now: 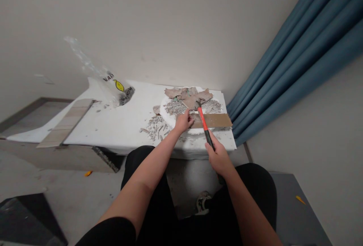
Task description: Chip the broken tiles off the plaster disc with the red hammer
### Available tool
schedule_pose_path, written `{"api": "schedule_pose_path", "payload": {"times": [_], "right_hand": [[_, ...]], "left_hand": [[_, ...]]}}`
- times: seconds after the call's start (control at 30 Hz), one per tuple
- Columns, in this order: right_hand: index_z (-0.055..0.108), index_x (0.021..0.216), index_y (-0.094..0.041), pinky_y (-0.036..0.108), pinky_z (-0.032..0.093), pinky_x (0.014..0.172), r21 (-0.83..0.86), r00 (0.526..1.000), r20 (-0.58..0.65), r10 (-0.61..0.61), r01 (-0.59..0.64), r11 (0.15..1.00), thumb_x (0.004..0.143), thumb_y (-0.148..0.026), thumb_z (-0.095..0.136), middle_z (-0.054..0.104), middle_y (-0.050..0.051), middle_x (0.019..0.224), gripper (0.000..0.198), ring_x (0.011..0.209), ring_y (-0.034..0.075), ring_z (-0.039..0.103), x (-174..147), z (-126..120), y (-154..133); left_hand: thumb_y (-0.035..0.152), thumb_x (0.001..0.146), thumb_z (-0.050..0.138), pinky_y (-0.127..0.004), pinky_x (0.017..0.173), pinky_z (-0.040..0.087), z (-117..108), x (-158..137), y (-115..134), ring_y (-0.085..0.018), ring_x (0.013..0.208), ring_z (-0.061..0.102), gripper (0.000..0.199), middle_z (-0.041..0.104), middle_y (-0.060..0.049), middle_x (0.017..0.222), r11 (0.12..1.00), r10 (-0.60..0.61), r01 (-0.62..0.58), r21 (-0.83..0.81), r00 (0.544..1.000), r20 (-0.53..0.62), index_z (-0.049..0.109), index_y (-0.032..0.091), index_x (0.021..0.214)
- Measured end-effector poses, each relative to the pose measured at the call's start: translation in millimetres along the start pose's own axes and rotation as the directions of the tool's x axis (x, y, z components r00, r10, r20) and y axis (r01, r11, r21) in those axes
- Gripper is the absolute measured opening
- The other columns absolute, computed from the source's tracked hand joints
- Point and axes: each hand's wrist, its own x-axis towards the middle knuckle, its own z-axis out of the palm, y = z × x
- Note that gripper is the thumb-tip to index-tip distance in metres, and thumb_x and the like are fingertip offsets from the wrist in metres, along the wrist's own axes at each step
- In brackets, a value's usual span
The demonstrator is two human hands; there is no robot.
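My right hand (219, 158) is wrapped round the black grip of a hammer (203, 118) with a red and black handle. The hammer's head rests on or just over a flat brownish fragment (190, 101). My left hand (183, 122) is closed at the left end of a brown strip of board (218, 120); what its fingers pinch, if anything, is hidden. Under these lies a white round plate-like piece (166, 118), heaped with grey crumbs (173, 107) and more broken flat fragments.
A white-covered low table (119, 125) carries loose debris (155, 128) left of the plate. Further left are a clear plastic bag (113, 91) with dark contents and a wooden plank (66, 123). A blue curtain (295, 57) hangs at the right; a wall stands behind.
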Motion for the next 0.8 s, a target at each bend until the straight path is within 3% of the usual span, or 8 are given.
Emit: {"api": "schedule_pose_path", "payload": {"times": [0.8], "right_hand": [[0.041,0.157,-0.022,0.044,0.029,0.123,-0.013,1.000,-0.003,-0.005,0.005,1.000,0.095,-0.032,0.051,0.050,0.004,0.155,0.064,0.147,0.026,0.041,-2.3,6.8,1.4]], "left_hand": [[0.022,0.080,0.062,-0.027,0.071,0.046,0.4,-0.4,1.0,-0.016,0.072,0.064,0.056,0.069,0.002,0.080,1.000,-0.014,0.013,-0.005,1.000,-0.006,0.046,0.020,0.134]]}}
